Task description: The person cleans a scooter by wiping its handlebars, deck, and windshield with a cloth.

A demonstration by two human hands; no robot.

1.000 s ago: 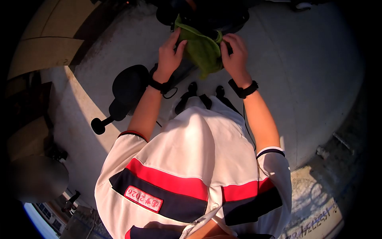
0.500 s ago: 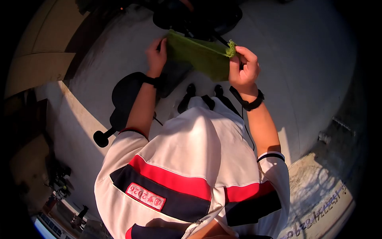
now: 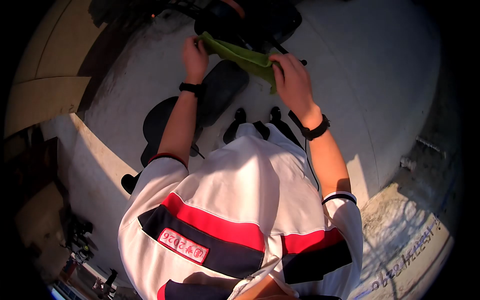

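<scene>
A green cloth (image 3: 242, 56) is stretched between my two hands, in front of a dark scooter-like vehicle (image 3: 225, 22). My left hand (image 3: 195, 59) is closed on the cloth's left corner. At its other end, the fingers of my right hand (image 3: 294, 82) pinch the upper edge. The cloth sags and folds in the middle, and a narrow flap hangs down beside the right hand. Below the cloth and right of my left wrist is a black padded seat (image 3: 224, 82). A black band circles each wrist.
Pale concrete floor (image 3: 370, 90) spreads around my feet (image 3: 257, 116). Tan panels or boxes (image 3: 50, 95) stand at the left. A low wall (image 3: 420, 260) with handwritten digits is at the lower right. Dark parked vehicles (image 3: 77, 235) show at the lower left.
My right hand has moved left and turned knuckles up, bringing the cloth's ends closer. The cloth has gone from a spread sheet to a narrower, folded strip. My left hand has shifted slightly up and left.
</scene>
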